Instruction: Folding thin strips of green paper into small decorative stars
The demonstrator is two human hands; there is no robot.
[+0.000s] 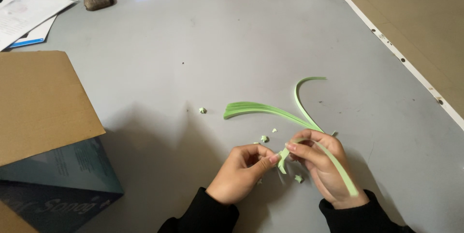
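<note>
Both hands pinching one green paper strip (290, 148): left hand (241, 170) at its short end, right hand (321, 165) beside. Best folding snug and flat, loose tail trailing clear past right wrist, spare strips (251, 109) beyond.

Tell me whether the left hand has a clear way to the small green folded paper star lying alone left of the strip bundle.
Probably yes: only bare grey table lies between the left hand and the small green folded paper star, though its fingers pinch a green paper strip.
</note>
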